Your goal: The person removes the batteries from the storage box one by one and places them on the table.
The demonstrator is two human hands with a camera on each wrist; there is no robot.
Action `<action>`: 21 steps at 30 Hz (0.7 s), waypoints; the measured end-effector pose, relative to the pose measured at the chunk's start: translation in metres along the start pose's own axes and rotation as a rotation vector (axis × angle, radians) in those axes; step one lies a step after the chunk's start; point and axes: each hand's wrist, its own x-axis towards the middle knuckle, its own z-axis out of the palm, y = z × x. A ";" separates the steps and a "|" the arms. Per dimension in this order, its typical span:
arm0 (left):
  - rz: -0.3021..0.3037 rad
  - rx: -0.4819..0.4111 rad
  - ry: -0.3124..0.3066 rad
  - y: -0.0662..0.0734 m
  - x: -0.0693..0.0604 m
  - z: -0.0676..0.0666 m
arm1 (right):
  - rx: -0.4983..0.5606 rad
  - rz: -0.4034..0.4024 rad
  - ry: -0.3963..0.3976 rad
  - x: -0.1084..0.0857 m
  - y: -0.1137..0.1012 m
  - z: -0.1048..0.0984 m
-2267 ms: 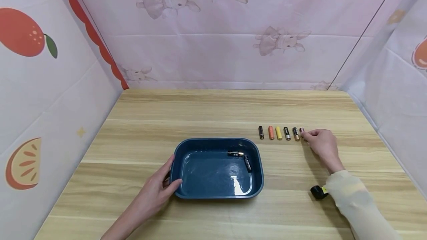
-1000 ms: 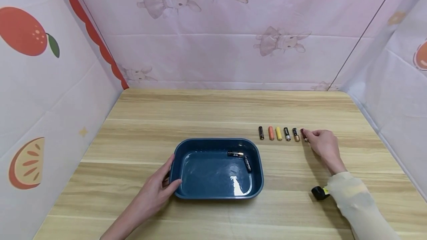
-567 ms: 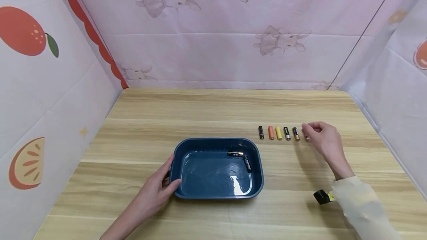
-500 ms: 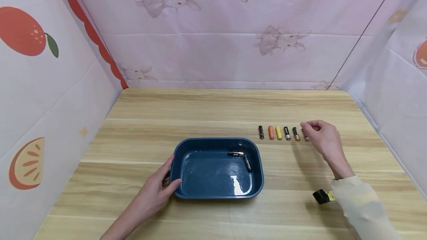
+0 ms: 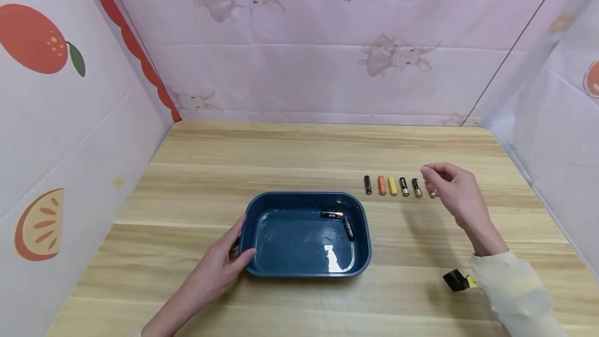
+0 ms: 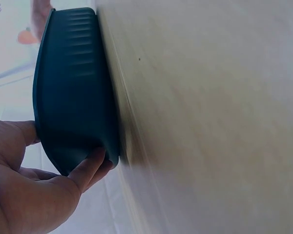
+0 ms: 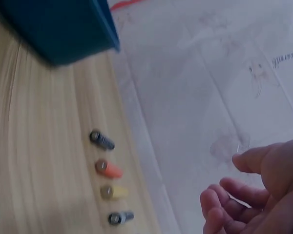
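My left hand [image 5: 220,259] grips the left end of a dark blue plastic tub [image 5: 290,277], its thumb over the rim and other fingers against the outer wall. Two black batteries [image 5: 331,214] lie inside, near the right end. My right hand [image 5: 458,194] hovers above the right end of a row of batteries. In the right wrist view its fingers [image 7: 251,192] are loosely bent and hold nothing. Beneath it a battery [image 5: 432,194] rests on the table, mostly hidden. Leftward along the row lie a black-and-gold battery [image 5: 416,187], a black-and-silver one [image 5: 404,186], yellow [image 5: 392,186], orange [image 5: 381,185] and black [image 5: 367,184].
The wood-grain table [image 5: 281,150] is bordered by printed cloth [image 5: 299,82] at the back and both sides. A small black device [image 5: 455,280] with a yellow-green strip is at the right wrist, by the pale sleeve [image 5: 515,285].
My right hand held the dark reddish battery at the row's right end, shifted it slightly, let it go and rose off it. My left hand and the tub stayed put.
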 end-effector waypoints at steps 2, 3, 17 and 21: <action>0.001 0.001 0.001 0.000 0.000 0.000 | 0.056 -0.052 -0.026 -0.004 -0.011 0.005; 0.001 0.001 0.001 0.000 0.000 0.000 | 0.083 -0.075 -0.042 -0.006 -0.017 0.007; 0.020 -0.001 0.002 0.000 0.000 -0.001 | 0.076 -0.229 -0.250 -0.031 -0.061 0.048; 0.012 -0.007 -0.001 0.000 -0.001 -0.001 | 0.103 -0.227 -0.340 -0.036 -0.062 0.077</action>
